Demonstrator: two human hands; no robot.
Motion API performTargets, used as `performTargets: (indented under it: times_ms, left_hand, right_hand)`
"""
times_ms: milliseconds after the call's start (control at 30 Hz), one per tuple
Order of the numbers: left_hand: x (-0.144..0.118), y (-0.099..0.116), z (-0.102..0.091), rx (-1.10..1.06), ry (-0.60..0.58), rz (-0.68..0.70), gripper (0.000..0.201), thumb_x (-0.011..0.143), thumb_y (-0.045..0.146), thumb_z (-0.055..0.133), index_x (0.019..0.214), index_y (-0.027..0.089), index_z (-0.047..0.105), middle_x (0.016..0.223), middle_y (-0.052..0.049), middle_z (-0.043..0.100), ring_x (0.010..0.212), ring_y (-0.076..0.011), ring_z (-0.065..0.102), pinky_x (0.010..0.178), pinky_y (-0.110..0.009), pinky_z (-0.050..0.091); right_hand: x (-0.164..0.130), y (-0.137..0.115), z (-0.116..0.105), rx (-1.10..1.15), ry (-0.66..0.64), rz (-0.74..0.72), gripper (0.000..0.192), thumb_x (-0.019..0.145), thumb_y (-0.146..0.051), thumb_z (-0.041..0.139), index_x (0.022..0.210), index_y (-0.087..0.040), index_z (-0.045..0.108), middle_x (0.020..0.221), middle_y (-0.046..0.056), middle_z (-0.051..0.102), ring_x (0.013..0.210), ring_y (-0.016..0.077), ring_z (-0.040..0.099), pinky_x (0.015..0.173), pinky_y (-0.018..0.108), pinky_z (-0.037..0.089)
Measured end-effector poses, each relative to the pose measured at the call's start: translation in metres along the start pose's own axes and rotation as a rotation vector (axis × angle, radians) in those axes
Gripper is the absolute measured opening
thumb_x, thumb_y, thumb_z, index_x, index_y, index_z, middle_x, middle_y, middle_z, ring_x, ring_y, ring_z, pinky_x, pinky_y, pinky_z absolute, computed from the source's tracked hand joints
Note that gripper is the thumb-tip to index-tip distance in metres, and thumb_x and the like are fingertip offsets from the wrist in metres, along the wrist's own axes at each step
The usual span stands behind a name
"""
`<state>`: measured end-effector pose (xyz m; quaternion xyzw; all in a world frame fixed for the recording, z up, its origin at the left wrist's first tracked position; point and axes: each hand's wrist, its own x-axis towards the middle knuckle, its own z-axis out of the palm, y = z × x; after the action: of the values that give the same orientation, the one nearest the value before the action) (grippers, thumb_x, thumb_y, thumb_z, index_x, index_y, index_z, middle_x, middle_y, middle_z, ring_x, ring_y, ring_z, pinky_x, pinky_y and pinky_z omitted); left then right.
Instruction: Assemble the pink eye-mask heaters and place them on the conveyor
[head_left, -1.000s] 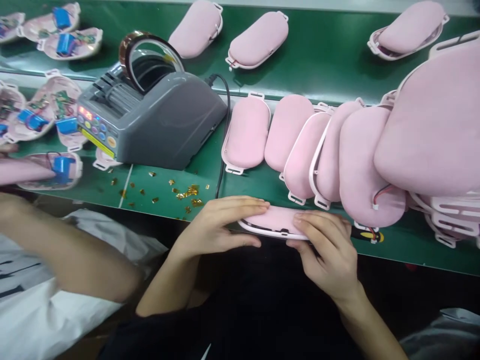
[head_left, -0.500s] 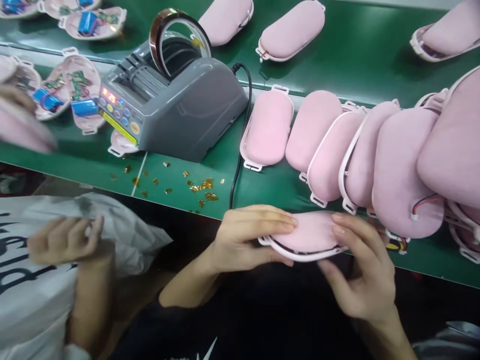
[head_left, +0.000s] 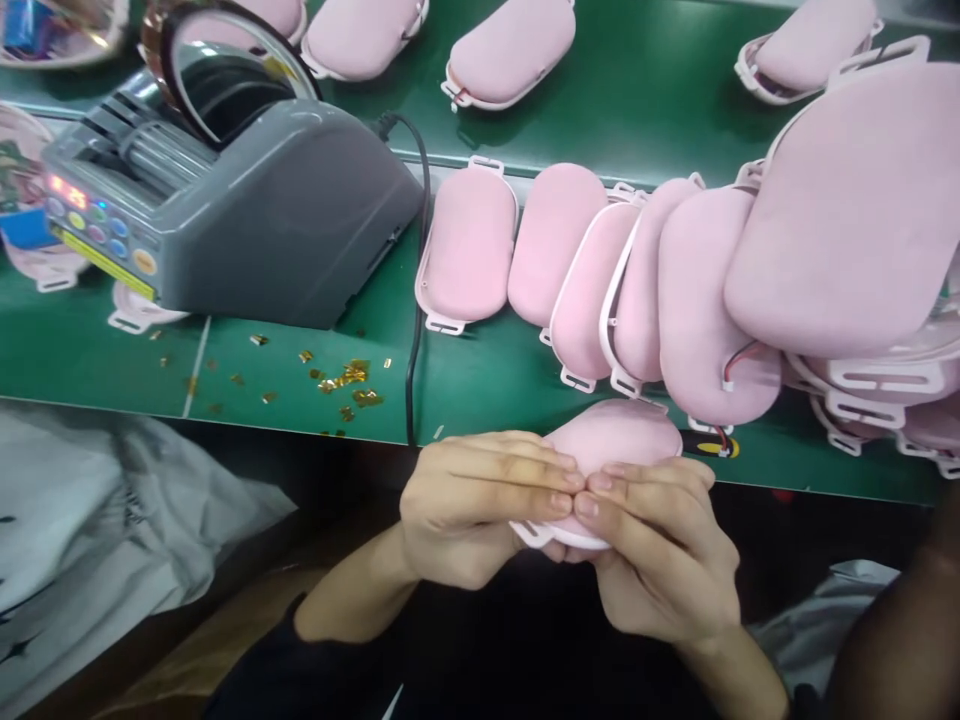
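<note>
Both my hands grip one pink oval case (head_left: 622,435) with a white rim, held just off the front edge of the green bench. My left hand (head_left: 480,505) clasps its left side, fingers flat on the pink top and thumb mostly hidden beneath. From the other side my right hand (head_left: 667,540) presses the top with its fingertips, which meet those of the left near the middle. A slotted white tab sticks out under my left fingers. Close behind lies a row of similar pink cases (head_left: 472,245), some overlapping.
A grey tape dispenser (head_left: 277,210) with a tape roll stands at the left, its black cable (head_left: 420,350) running to the bench edge. Gold tape scraps (head_left: 349,375) lie in front. A black-and-yellow tool (head_left: 701,443) sits by the edge. Another person's arm (head_left: 900,600) shows at lower right.
The view has swung right. My hands have come together over the case, fingertips now pressing its middle, and its rim gap is covered. The left co-worker's hands have left the view.
</note>
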<state>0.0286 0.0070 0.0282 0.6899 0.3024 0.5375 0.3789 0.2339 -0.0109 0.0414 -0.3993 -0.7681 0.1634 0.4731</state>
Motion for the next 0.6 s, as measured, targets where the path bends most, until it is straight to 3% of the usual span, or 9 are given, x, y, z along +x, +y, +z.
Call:
performTargets:
  times_ms: [100, 200, 300, 400, 500, 600]
  left_hand:
    - [-0.006, -0.001, 0.001, 0.042, 0.046, -0.005, 0.029, 0.098, 0.021, 0.083, 0.126, 0.025, 0.081, 0.108, -0.008, 0.089, 0.096, -0.0261, 0.088, 0.089, -0.04, 0.076]
    - [-0.013, -0.01, -0.013, 0.012, 0.058, -0.008, 0.028, 0.097, 0.026, 0.085, 0.124, 0.025, 0.082, 0.107, -0.008, 0.089, 0.097, -0.0252, 0.087, 0.092, -0.039, 0.075]
    - [-0.016, -0.012, -0.037, 0.073, -0.001, -0.069, 0.024, 0.1, 0.019, 0.079, 0.124, 0.023, 0.081, 0.112, -0.008, 0.088, 0.105, -0.0248, 0.086, 0.099, -0.041, 0.073]
    - [-0.014, -0.001, -0.051, 0.332, -0.124, -0.1, 0.032, 0.101, 0.012, 0.072, 0.132, 0.019, 0.076, 0.121, -0.011, 0.086, 0.122, -0.0271, 0.081, 0.113, -0.046, 0.066]
    - [-0.008, 0.009, -0.045, 0.647, -0.256, -0.026, 0.033, 0.099, 0.027, 0.081, 0.13, 0.016, 0.075, 0.125, -0.013, 0.084, 0.127, -0.0302, 0.078, 0.121, -0.049, 0.058]
    - [-0.004, 0.008, -0.029, 0.715, -0.215, 0.037, 0.026, 0.099, 0.024, 0.082, 0.123, 0.018, 0.076, 0.114, -0.008, 0.087, 0.112, -0.0243, 0.082, 0.108, -0.04, 0.064]
  right_hand:
    - [-0.001, 0.001, 0.003, -0.01, 0.008, -0.011, 0.036, 0.095, -0.011, 0.076, 0.128, -0.026, 0.079, 0.095, -0.001, 0.084, 0.09, 0.0182, 0.079, 0.078, 0.036, 0.057]
    - [0.002, 0.013, -0.003, -0.047, -0.129, -0.024, 0.027, 0.097, -0.028, 0.084, 0.123, -0.024, 0.078, 0.103, 0.002, 0.085, 0.098, 0.0216, 0.08, 0.095, 0.041, 0.058]
    - [0.003, 0.03, -0.008, -0.064, -0.242, 0.025, 0.031, 0.1, -0.031, 0.082, 0.129, -0.024, 0.074, 0.117, 0.007, 0.083, 0.11, 0.0256, 0.079, 0.102, 0.046, 0.058]
    - [0.002, 0.041, -0.005, 0.022, -0.212, 0.026, 0.029, 0.101, -0.02, 0.077, 0.129, -0.025, 0.073, 0.115, 0.006, 0.083, 0.107, 0.0236, 0.078, 0.095, 0.042, 0.061]
    - [0.004, 0.041, 0.004, -0.008, -0.206, 0.006, 0.025, 0.101, -0.02, 0.079, 0.125, -0.024, 0.074, 0.111, 0.006, 0.083, 0.105, 0.0236, 0.078, 0.093, 0.042, 0.06]
    - [0.008, 0.037, 0.01, -0.054, -0.22, 0.007, 0.021, 0.101, -0.024, 0.079, 0.121, -0.022, 0.074, 0.111, 0.007, 0.083, 0.106, 0.0242, 0.077, 0.093, 0.042, 0.06]
